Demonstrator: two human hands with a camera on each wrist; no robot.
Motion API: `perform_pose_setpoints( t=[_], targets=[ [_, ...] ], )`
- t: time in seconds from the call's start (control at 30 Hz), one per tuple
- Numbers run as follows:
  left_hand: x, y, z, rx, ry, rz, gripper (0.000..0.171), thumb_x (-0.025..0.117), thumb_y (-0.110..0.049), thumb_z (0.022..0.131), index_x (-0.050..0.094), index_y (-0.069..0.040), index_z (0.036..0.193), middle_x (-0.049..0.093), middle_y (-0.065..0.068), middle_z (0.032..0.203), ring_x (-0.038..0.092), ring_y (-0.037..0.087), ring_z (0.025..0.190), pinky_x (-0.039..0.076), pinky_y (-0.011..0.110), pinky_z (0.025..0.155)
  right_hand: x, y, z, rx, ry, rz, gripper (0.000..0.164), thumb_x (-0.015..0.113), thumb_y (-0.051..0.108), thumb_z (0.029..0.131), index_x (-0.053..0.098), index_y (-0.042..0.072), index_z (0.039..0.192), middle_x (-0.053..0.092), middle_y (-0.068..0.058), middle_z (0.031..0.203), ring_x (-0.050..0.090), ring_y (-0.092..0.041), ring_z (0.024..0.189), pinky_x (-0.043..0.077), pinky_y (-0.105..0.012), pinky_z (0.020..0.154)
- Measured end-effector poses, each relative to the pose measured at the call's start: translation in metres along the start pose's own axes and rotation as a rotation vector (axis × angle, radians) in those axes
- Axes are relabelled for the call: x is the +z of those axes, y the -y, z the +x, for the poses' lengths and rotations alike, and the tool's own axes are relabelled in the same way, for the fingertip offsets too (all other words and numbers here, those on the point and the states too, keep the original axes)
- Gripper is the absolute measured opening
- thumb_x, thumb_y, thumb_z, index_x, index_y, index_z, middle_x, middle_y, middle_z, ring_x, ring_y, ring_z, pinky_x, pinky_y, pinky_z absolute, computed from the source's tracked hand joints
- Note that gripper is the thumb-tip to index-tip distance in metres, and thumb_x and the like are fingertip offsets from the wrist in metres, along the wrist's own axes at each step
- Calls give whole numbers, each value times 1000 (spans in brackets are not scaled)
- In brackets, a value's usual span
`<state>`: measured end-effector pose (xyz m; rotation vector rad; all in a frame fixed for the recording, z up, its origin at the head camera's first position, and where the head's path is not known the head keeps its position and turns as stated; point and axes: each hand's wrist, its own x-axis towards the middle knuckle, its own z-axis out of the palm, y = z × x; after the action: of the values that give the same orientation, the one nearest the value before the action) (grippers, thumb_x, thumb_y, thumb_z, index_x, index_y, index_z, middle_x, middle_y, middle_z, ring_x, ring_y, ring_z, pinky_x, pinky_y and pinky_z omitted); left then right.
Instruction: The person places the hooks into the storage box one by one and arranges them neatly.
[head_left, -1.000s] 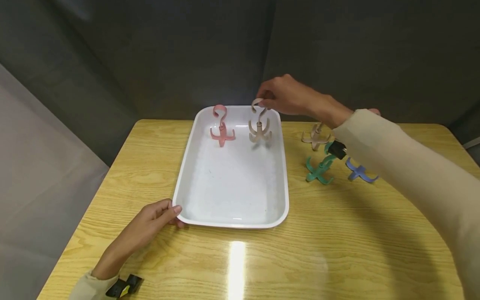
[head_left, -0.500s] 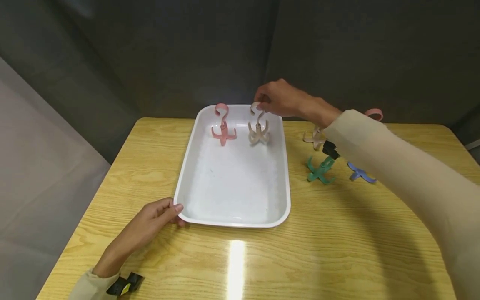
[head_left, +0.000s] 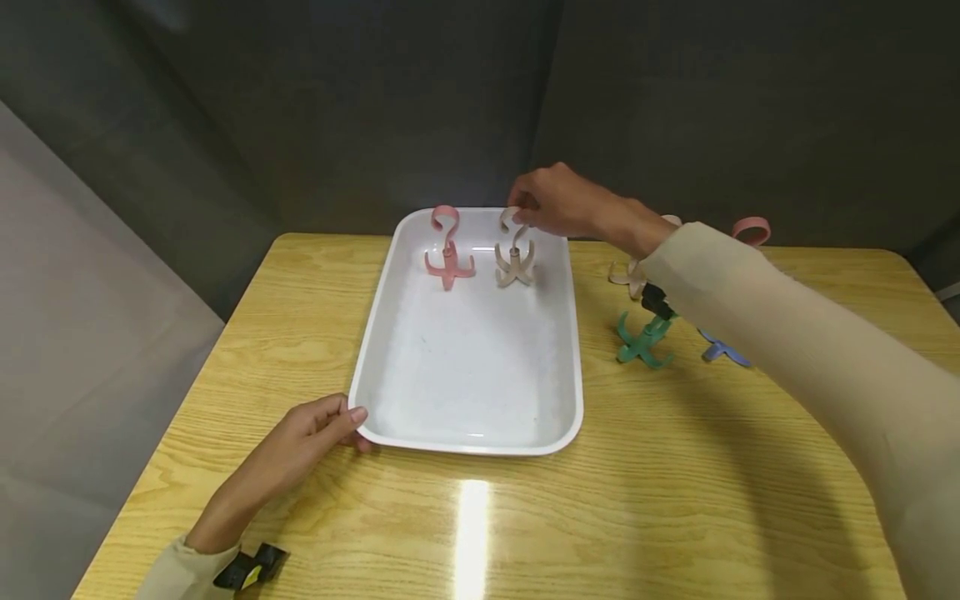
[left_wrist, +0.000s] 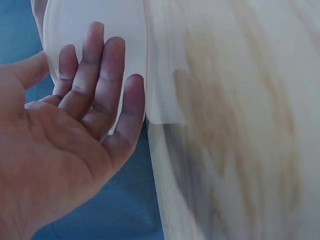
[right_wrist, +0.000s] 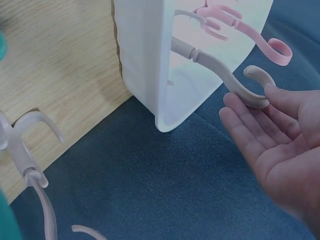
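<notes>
Beige hook [head_left: 514,268] is sitting inside the white tray [head_left: 465,367], near its far right corner, beside 1 pink hook [head_left: 450,268]. Likely light, stiff, slightly slippery plastic; its curled top is probably offering the best hold. Right hand [head_left: 558,200] is pinching that curl, grip narrow. Left hand [head_left: 311,435] is holding the near left corner, thumb over rim, fingers beneath.

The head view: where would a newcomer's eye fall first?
Probably on the white rectangular tray in the middle, its near left corner held by the left hand. Near the tray's far right corner, the right hand pinches a beige clawed hook; a pink clawed hook stands beside it.
</notes>
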<state>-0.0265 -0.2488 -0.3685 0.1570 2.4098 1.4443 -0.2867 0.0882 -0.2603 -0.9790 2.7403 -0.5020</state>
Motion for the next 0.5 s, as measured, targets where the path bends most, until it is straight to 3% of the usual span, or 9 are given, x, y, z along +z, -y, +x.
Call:
perform_pose_setpoints(
  t=[0.5],
  targets=[
    [1, -1, 1, 19, 11, 7, 34, 52, -30, 111, 64, -3, 94, 75, 4, 91, 68, 23, 105, 48, 32, 93, 0, -8, -5, 21, -22, -7, 23, 60, 9, 105, 69, -2, 123, 71, -21, 116, 65, -30, 103, 52, -45, 91]
  ],
)
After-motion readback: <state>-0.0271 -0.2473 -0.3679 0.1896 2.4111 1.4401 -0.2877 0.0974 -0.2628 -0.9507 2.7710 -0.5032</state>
